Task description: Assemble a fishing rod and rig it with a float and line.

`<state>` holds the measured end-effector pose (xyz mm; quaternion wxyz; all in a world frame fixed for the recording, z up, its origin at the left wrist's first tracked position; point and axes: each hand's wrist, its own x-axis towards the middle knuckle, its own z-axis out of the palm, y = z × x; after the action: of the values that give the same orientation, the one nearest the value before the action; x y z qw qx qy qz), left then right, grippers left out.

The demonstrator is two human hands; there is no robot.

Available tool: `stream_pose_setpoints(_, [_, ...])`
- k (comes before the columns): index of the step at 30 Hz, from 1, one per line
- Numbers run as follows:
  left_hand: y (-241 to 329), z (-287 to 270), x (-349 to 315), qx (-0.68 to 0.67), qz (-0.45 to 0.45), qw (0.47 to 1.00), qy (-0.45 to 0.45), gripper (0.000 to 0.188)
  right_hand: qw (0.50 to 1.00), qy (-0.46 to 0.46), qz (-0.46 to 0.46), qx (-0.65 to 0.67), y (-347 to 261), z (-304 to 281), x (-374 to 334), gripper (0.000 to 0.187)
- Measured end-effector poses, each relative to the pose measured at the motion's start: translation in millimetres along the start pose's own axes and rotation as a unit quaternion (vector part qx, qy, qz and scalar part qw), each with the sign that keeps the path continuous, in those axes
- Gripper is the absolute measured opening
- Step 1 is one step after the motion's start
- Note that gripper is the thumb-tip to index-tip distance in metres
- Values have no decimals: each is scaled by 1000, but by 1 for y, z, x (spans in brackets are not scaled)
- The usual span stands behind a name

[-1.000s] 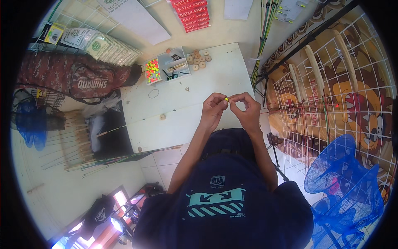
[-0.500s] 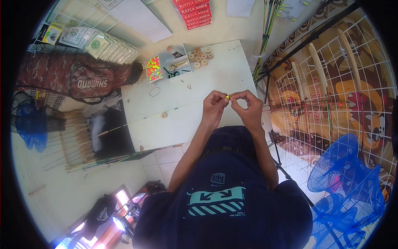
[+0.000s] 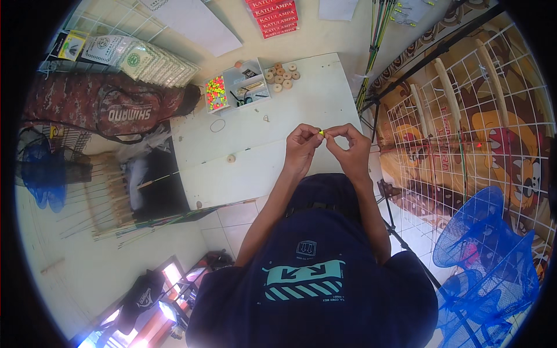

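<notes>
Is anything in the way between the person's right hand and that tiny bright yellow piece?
Nothing visible: the tiny bright yellow piece sits directly between the left hand and right hand, at their fingertips.

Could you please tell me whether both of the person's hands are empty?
No, a small yellow piece is held at the fingertips, between the left hand and the right hand.

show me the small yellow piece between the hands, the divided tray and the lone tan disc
small yellow piece (image 3: 321, 133), head view, its visible middle
divided tray (image 3: 232, 80), head view, bare back compartment floor
lone tan disc (image 3: 231, 159), head view, upper face
</notes>
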<state>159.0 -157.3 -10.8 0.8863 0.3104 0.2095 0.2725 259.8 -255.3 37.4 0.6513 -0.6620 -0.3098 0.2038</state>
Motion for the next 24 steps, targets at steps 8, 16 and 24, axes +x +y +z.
stream_pose_setpoints(8, [3, 1, -1, 33, 3, 999, -6, 13, 1000, -4, -9, -29, 2, -2, 2, 8])
stream_pose_setpoints(16, [4, 3, -1, 46, 9, 999, -9, 13, 1000, -12, -8, -23, 2, -3, 3, 8])
stream_pose_setpoints(24, [5, 6, -1, 65, 10, 998, -6, 12, 1000, -20, -2, -3, 3, -5, 4, 8])
